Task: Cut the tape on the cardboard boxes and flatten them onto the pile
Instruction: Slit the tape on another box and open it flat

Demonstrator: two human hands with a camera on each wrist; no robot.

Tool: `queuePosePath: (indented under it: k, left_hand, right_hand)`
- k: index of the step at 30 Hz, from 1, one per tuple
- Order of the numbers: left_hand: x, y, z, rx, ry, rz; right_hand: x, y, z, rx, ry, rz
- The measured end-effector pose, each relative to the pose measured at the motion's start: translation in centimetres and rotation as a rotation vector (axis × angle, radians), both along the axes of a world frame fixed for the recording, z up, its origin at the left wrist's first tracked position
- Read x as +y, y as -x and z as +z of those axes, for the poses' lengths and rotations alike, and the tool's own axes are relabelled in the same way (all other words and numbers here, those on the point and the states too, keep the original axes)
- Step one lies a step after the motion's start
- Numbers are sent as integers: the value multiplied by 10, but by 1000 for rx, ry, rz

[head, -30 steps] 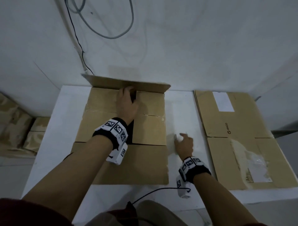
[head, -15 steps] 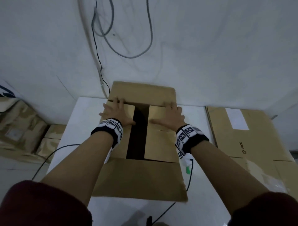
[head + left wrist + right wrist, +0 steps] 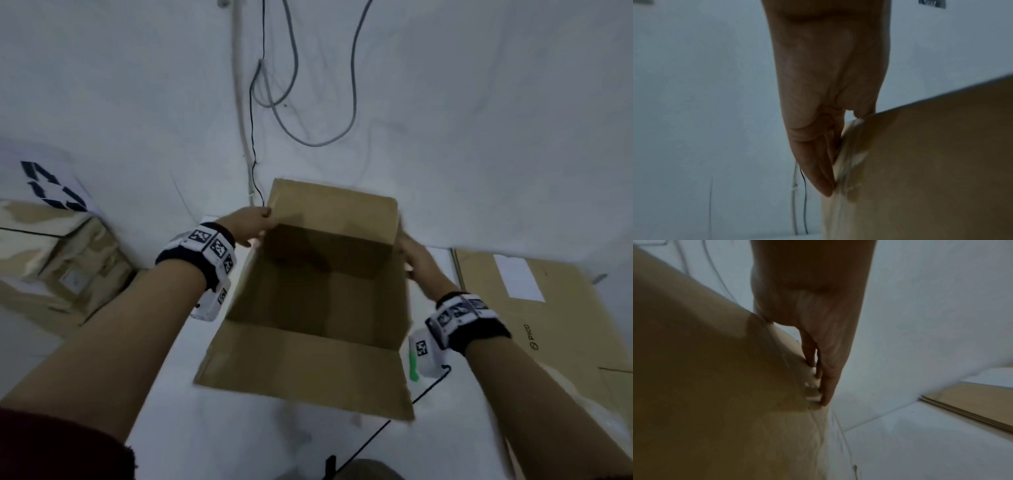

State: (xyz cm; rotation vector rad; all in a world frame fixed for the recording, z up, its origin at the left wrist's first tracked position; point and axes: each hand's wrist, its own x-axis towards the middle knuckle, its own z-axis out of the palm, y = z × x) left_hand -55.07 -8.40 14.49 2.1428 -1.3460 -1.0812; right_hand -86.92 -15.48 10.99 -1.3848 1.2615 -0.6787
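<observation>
A brown cardboard box (image 3: 325,284) stands open on the white table (image 3: 212,428), its near flap lying flat toward me and its far flap up against the wall. My left hand (image 3: 251,222) holds the far left corner; in the left wrist view its fingers (image 3: 818,162) lie straight along the outer wall of the box (image 3: 931,162), with the thumb over the edge. My right hand (image 3: 416,260) holds the far right corner the same way, fingers (image 3: 826,378) outside the box (image 3: 705,369). The inside looks empty.
Flattened cardboard (image 3: 534,308) is piled on the table to the right. More boxes (image 3: 61,260) sit low on the left. Cables (image 3: 308,120) hang on the wall behind. A black cord (image 3: 370,442) crosses the table's near edge.
Both hands left the tops of the two side flaps and moved to the box's outer far corners. The flaps are now spread, so the inside shows. The view has tilted up.
</observation>
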Motion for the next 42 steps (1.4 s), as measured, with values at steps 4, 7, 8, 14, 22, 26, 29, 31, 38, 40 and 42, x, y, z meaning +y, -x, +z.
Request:
queuePosePath:
  k: [4, 7, 8, 14, 22, 26, 29, 31, 38, 40, 42]
  left_hand:
    - [37, -27, 20, -424, -27, -51]
    - [70, -38, -3, -611, -71, 19]
    - [81, -38, -15, -716, -51, 39]
    - [119, 1, -80, -764, 8, 36]
    - [122, -12, -136, 122, -17, 105]
    - [122, -11, -133, 201, 7, 95]
    - [120, -16, -138, 144, -16, 99]
    - [120, -17, -139, 137, -19, 83]
    - [142, -32, -130, 234, 309, 201]
    - [149, -45, -133, 66, 449, 398]
    - [153, -53, -134, -30, 376, 568]
  right_hand:
    - [13, 58, 3, 31, 120, -147]
    - [27, 93, -8, 242, 260, -249]
    - [32, 100, -14, 374, 321, -264]
    - [86, 73, -63, 954, 557, -16]
    - [124, 41, -103, 121, -72, 19]
    - [136, 38, -81, 647, 409, 35]
    - [163, 33, -61, 705, 556, 367]
    - [178, 32, -60, 780, 431, 478]
    - [192, 4, -64, 937, 580, 396]
    - [191, -15, -48, 890, 591, 341]
    - [187, -32, -30, 782, 512, 246]
